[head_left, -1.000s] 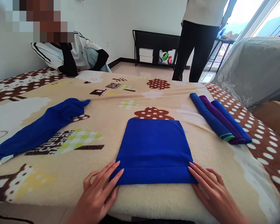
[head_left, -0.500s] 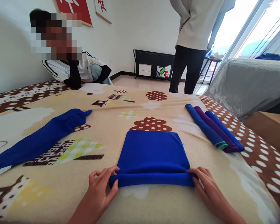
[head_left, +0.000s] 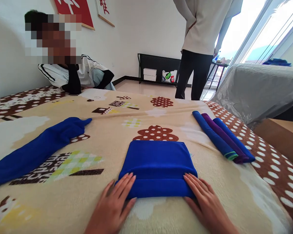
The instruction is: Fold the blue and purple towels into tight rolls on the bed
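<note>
A blue cloth (head_left: pixel 158 159) lies flat on the patterned blanket, its near edge turned over into a flat band. My left hand (head_left: pixel 117 198) rests on the left end of that band, fingers stretched over it and thumb at the near edge. On the right end lies my right hand (head_left: pixel 201 198), its fingers also extended flat, thumb apart below. Neither hand is closed round the cloth. Off to the left is a crumpled blue cloth (head_left: pixel 44 146). At the right lie three rolled cloths side by side: a blue roll with a green-striped end (head_left: pixel 210 133), a purple roll (head_left: pixel 222 138) and another blue roll (head_left: pixel 234 139).
The blanket (head_left: pixel 161 214) covers a broad surface with a brown dotted border. A person (head_left: pixel 83 71) leans on its far left edge; another person (head_left: pixel 200 39) stands beyond it. A cardboard box (head_left: pixel 280 136) and a plastic-covered piece of furniture (head_left: pixel 258 84) are at the right.
My fingers have gone from pinching the ends of the folded edge to lying flat on it, closer together. The turned-over band looks wider and flatter. The view has shifted slightly.
</note>
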`<state>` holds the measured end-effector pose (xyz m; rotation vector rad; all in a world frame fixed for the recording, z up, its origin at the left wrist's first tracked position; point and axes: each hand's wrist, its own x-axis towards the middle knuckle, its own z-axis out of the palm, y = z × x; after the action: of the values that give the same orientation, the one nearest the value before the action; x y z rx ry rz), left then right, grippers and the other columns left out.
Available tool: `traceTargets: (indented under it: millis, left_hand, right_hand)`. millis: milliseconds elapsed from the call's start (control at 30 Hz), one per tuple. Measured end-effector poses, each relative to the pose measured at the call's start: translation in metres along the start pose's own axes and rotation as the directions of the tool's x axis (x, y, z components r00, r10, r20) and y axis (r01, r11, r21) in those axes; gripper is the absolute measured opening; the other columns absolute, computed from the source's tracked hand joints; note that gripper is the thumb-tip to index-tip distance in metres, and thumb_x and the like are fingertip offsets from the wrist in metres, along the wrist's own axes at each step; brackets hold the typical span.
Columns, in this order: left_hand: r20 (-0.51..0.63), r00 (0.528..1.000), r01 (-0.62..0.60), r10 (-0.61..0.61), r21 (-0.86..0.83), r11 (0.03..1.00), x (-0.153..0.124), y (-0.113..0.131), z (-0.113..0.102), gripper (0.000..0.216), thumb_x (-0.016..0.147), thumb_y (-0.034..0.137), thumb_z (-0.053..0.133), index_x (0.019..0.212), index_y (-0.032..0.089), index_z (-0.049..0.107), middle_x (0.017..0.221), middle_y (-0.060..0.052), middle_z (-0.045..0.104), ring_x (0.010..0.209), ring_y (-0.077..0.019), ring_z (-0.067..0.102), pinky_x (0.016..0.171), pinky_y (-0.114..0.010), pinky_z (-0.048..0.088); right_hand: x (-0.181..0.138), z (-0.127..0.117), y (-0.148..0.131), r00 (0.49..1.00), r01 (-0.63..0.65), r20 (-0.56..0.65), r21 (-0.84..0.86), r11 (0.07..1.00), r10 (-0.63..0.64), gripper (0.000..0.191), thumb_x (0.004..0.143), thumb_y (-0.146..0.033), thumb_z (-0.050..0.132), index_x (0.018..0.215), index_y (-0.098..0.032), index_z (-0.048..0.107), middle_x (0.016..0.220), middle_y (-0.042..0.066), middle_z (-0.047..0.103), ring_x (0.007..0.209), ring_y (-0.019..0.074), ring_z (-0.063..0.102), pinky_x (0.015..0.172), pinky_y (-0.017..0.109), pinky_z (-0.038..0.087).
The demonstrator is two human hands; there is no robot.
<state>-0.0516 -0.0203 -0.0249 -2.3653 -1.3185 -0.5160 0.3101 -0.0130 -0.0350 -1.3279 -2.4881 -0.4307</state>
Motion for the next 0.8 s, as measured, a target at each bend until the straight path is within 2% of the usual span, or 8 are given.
traceTargets:
  millis: [67,167,267,333,467,567,667,800]
  left_hand:
    - [-0.017,0.999,0.041,-0.041,0.017,0.999,-0.014,-0.016,-0.006,0.051,0.096,0.036,0.052,0.144,0.017,0.051,0.141,-0.008,0.063,0.126,-0.0212,0.059,0.12,-0.038,0.015]
    - [-0.079,0.994,0.077,-0.077,0.003,0.997,-0.014,-0.007,-0.013,0.05,0.094,0.024,0.053,0.143,0.021,0.053,0.143,-0.01,0.06,0.126,-0.0225,0.06,0.121,-0.044,0.012]
    - [-0.08,0.997,0.015,-0.023,-0.102,0.995,-0.004,0.016,-0.013,0.048,0.092,0.015,0.049,0.14,0.02,0.057,0.143,-0.008,0.061,0.13,-0.0212,0.057,0.117,-0.04,0.021]
    - [-0.074,0.997,-0.044,0.035,-0.126,0.991,0.0,0.021,-0.01,0.05,0.09,0.008,0.045,0.137,0.017,0.058,0.14,-0.008,0.063,0.129,-0.0207,0.058,0.112,-0.037,0.029]
    - [-0.108,0.994,-0.003,-0.006,-0.084,0.996,-0.001,0.004,-0.009,0.052,0.088,0.0,0.042,0.134,0.018,0.06,0.132,-0.009,0.068,0.12,-0.0216,0.063,0.104,-0.039,0.036]
    - [-0.174,0.982,0.044,-0.07,-0.153,0.987,-0.004,-0.006,-0.018,0.049,0.09,0.001,0.044,0.131,0.023,0.061,0.119,-0.004,0.074,0.11,-0.0203,0.067,0.102,-0.04,0.037]
    - [-0.156,0.983,0.057,-0.097,-0.248,0.967,-0.012,-0.009,-0.028,0.047,0.089,0.005,0.048,0.131,0.025,0.058,0.108,-0.001,0.075,0.099,-0.0191,0.068,0.099,-0.039,0.039]
    - [-0.028,0.989,0.13,-0.147,-0.331,0.935,-0.024,-0.016,-0.026,0.042,0.091,0.015,0.045,0.129,0.024,0.058,0.104,-0.002,0.073,0.094,-0.0198,0.064,0.09,-0.035,0.044]
  right_hand:
    - [-0.015,0.0,0.014,1.0,-0.025,-0.02,-0.026,0.999,0.024,0.063,0.098,-0.043,0.053,0.153,-0.017,0.037,0.149,0.006,0.052,0.136,0.0215,0.051,0.109,0.04,0.037]
    - [-0.018,-0.006,0.008,0.994,-0.049,-0.1,-0.062,0.997,0.043,0.061,0.096,-0.037,0.056,0.151,-0.016,0.042,0.15,0.01,0.05,0.137,0.026,0.049,0.109,0.044,0.035]
    - [-0.01,-0.011,-0.009,0.992,0.021,-0.126,-0.038,0.999,-0.026,0.053,0.093,-0.02,0.053,0.146,-0.017,0.048,0.15,0.008,0.05,0.137,0.0245,0.05,0.108,0.042,0.035]
    - [-0.006,-0.01,-0.011,0.99,0.051,-0.131,-0.004,0.999,-0.051,0.051,0.092,-0.012,0.048,0.143,-0.018,0.052,0.146,0.005,0.056,0.132,0.0214,0.054,0.107,0.04,0.035]
    - [-0.009,-0.002,0.003,0.981,0.018,-0.193,0.034,0.999,-0.011,0.043,0.095,-0.011,0.046,0.137,-0.017,0.055,0.131,0.005,0.067,0.119,0.0199,0.062,0.101,0.039,0.038]
    - [-0.011,-0.005,0.011,0.972,0.025,-0.235,0.074,0.997,-0.007,0.04,0.094,-0.01,0.048,0.132,-0.018,0.057,0.12,0.005,0.071,0.111,0.0196,0.065,0.1,0.039,0.039]
    - [-0.012,-0.021,0.012,0.979,-0.014,-0.198,0.185,0.983,0.051,0.036,0.092,-0.013,0.049,0.127,-0.019,0.058,0.109,0.005,0.072,0.103,0.0196,0.065,0.096,0.038,0.043]
    - [-0.013,-0.034,0.018,0.99,-0.128,-0.017,0.286,0.949,0.139,0.029,0.096,-0.021,0.045,0.121,-0.021,0.059,0.098,0.005,0.069,0.093,0.0192,0.063,0.082,0.035,0.049]
